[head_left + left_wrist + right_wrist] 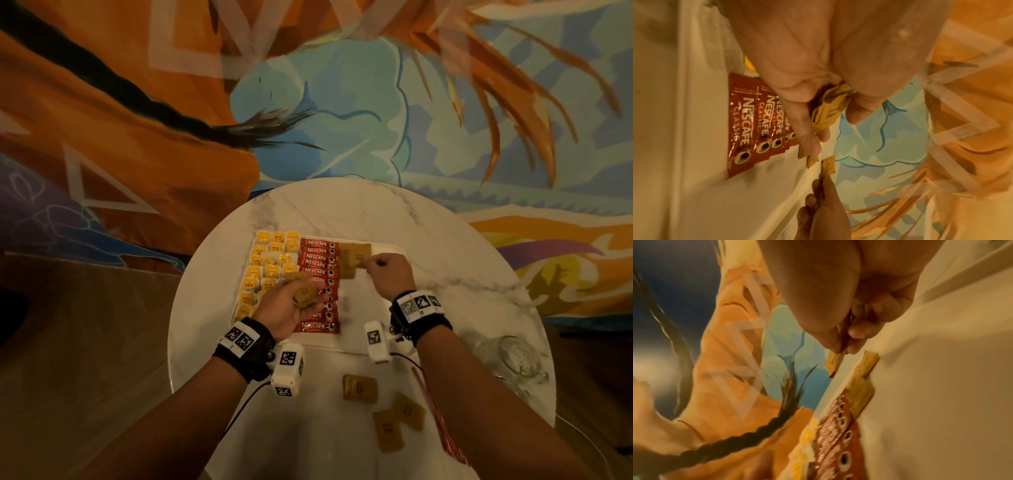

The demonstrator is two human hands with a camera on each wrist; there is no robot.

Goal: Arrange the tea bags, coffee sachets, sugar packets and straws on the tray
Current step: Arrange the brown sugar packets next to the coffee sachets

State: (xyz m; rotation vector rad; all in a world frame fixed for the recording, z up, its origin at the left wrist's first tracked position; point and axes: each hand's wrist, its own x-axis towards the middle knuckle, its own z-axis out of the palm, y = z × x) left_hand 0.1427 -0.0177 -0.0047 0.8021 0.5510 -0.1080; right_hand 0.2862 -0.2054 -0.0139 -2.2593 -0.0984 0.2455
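Loose sugar packets [388,430] and straws [442,425] wait behind my wrists. Tea bags [267,270] and coffee sachets [318,284] fill the tray [346,347]. My right hand [388,274] pinches one packet; my left hand [291,308] clasps spares.

You read "NESCAFE CLASSIC" on red coffee sachets [318,284] lined down tray [383,248] middle. "TEA" on yellow tea bag [249,284], left of sachets. Brown packets' print unreadable.

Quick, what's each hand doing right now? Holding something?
Left hand: holding a small stack of brown paper sugar packets.
Right hand: pinching one brown paper sugar packet above the white tray.
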